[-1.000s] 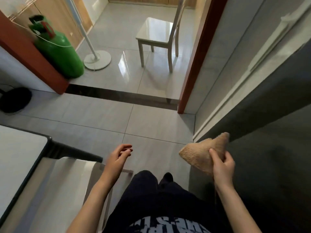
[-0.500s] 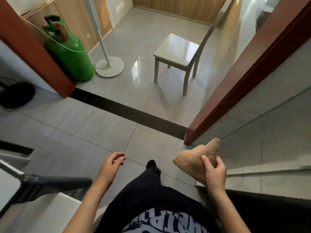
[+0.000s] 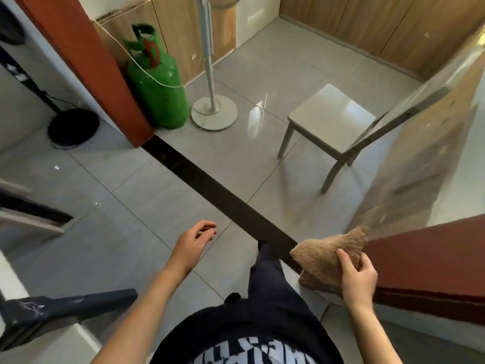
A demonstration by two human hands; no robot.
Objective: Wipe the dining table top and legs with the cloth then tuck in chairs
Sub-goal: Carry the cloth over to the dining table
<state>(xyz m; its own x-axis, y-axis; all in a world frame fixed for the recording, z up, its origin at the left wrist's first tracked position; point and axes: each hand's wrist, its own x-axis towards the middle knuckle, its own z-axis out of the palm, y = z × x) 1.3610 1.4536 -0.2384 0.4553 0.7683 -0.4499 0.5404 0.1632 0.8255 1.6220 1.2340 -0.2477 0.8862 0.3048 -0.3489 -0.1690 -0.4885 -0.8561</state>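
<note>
Tan cloth [image 3: 329,254], one, gripped by right hand [image 3: 357,278]; one chair [image 3: 333,122].

Open floor [image 3: 183,195] runs ahead between left jamb [image 3: 86,69] and right jamb [image 3: 433,258]; beyond them a cylinder [image 3: 157,88] and fan base [image 3: 214,112] crowd the left, a chair [image 3: 333,119] the right.

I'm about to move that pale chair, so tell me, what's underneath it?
Under the chair only glossy grey floor tile and the chair's own shadow show. The floor below the far side of the seat is covered by the seat, so I cannot tell what is there.
</note>
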